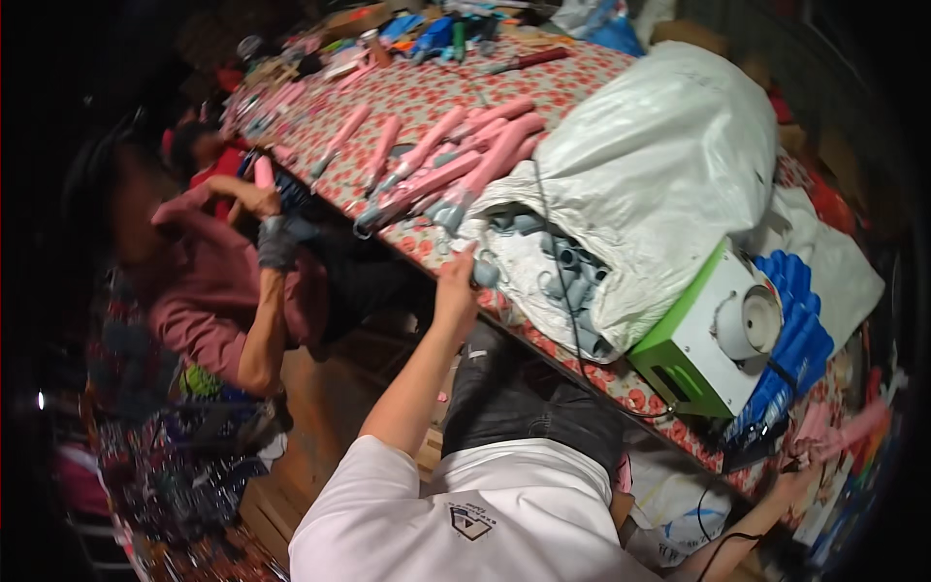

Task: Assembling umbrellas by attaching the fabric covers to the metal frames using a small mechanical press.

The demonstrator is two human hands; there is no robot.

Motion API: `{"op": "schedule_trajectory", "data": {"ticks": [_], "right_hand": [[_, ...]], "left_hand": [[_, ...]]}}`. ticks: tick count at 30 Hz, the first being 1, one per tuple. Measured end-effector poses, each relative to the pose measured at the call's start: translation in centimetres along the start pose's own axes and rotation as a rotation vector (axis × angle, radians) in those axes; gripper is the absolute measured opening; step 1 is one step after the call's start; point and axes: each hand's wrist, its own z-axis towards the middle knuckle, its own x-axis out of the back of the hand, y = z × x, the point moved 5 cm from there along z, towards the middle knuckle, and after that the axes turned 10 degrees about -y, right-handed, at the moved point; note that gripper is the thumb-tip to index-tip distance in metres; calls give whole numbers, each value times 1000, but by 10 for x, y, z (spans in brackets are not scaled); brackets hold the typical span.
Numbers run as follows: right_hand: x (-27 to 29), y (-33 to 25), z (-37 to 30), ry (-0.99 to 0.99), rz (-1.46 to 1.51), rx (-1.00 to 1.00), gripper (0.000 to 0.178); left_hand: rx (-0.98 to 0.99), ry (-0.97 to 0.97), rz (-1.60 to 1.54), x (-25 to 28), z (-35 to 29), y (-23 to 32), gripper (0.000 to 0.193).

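Note:
My left hand [456, 289] is at the table's near edge, fingers closed on a rounded grey plastic piece [486, 274]. Beside it lies the open mouth of a large white woven sack [669, 126], with several grey plastic fittings [567, 276] inside. Far to the right, my right hand [797, 483] is closed around a pink tube-like piece [846, 435], blurred by motion; its fingers are partly hidden. Beyond my left hand is a pile of pink handles with grey ends [465, 160].
A green and white box-shaped machine [703, 339] with a round nozzle stands on the flowered tablecloth [412, 92], its black cable crossing the sack. Blue plastic packaging [795, 310] lies behind it. At left, a co-worker [228, 281] holds a pink piece. Assorted tools crowd the far end.

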Motion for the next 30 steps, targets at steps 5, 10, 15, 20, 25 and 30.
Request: {"op": "schedule_trajectory", "data": {"ticks": [5, 10, 15, 20, 25, 30], "right_hand": [[-143, -127, 11, -511, 1204, -49, 19], [-285, -200, -66, -560, 836, -497, 17], [-326, -212, -96, -665, 914, -448, 17], [-300, -201, -38, -209, 786, -468, 18], [-259, -291, 19, -235, 1358, -284, 46], [-270, -269, -19, -889, 1499, 100, 67]], "left_hand": [[109, -252, -34, -78, -114, 31, 60], [-40, -714, 33, -140, -173, 40, 61], [-46, -613, 273, -120, -188, 34, 47], [-172, -687, 511, -124, -192, 51, 35], [-538, -564, 675, -111, -177, 50, 43], [-422, -479, 539, -107, -150, 31, 63]]}}
